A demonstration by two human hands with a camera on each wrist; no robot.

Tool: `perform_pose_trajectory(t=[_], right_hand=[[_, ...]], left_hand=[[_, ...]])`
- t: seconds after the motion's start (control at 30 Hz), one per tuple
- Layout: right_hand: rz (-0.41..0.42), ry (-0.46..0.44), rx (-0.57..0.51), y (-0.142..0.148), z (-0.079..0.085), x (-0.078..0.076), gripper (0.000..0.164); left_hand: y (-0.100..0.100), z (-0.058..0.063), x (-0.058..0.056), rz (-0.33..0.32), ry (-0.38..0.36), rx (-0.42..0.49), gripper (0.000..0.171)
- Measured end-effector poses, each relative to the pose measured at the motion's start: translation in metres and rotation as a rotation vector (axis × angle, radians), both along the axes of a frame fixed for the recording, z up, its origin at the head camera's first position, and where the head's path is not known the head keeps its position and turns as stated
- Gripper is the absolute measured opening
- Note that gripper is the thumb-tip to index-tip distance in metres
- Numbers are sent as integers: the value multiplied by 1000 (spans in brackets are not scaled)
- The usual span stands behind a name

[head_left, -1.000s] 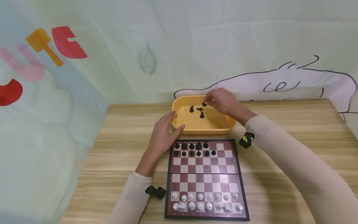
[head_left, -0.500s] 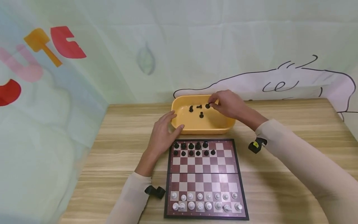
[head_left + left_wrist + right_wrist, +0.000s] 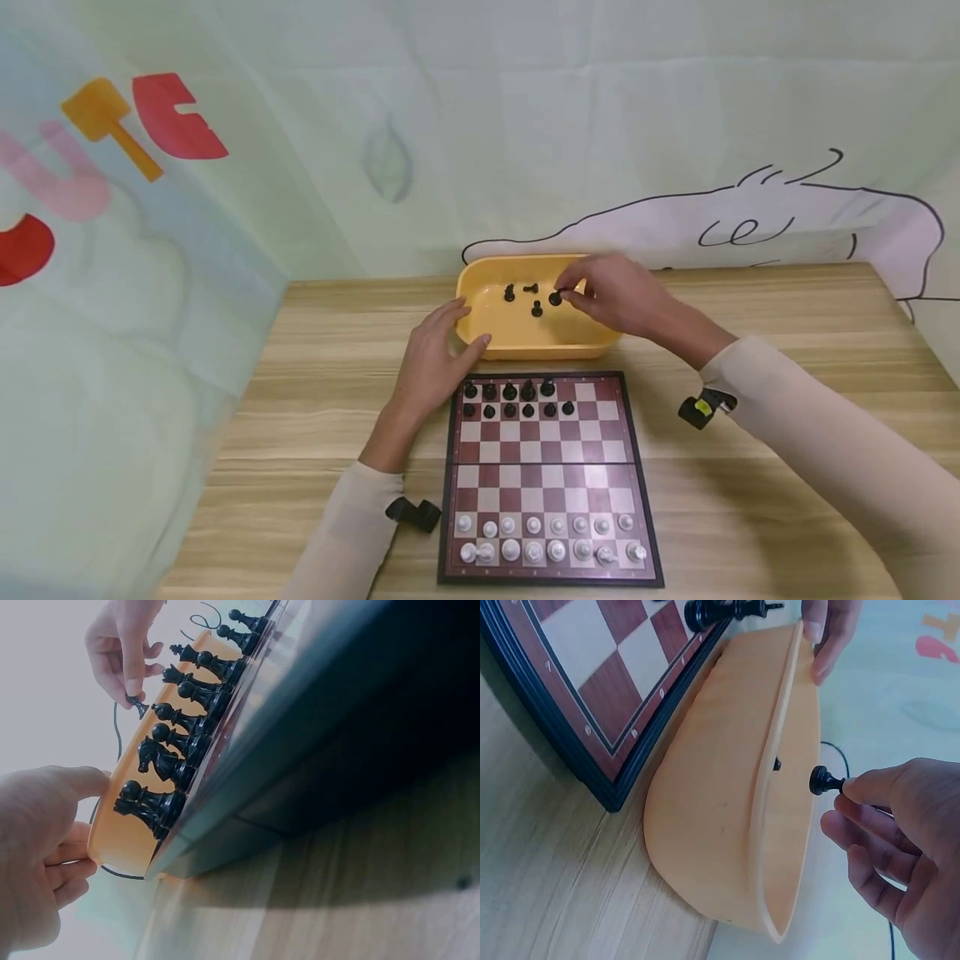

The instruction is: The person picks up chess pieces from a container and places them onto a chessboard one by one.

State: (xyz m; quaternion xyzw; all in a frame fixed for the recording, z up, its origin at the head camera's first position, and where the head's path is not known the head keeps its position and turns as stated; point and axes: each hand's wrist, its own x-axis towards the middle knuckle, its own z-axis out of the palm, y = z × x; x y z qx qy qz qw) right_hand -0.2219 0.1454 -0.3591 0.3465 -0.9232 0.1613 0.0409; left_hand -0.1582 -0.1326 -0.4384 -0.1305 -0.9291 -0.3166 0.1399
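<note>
1. Black chess piece [image 3: 823,781]: pinched by its slim top between the right hand's [image 3: 621,293] thumb and finger, over the yellow tub [image 3: 543,354] by the table's [image 3: 780,350] far edge; so slight a hold could slip.
2. Pushed nearer, the tub might jar the board's [image 3: 542,452] far edge and topple the standing black pieces [image 3: 510,392].
3. Left hand [image 3: 429,362]: thumb and fingers spread, touching the tub's near-left corner.

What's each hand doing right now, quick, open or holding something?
Left hand: open, fingers spread, touching the tub.
Right hand: closed, pinching a black chess piece.
</note>
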Motion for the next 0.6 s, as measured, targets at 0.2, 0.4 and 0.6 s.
perform_pose_trajectory(t=[0.2,0.4,0.6], right_hand=[[31,22,9,4,5,15,17],[58,30,9,7,5,26,17],[49,25,10,8,7,35,17]], left_hand=[[-1,0,-1,2,11,-4,58],[-1,1,2,9,-1,-5,59],[-1,2,2,5,1,-4,59]])
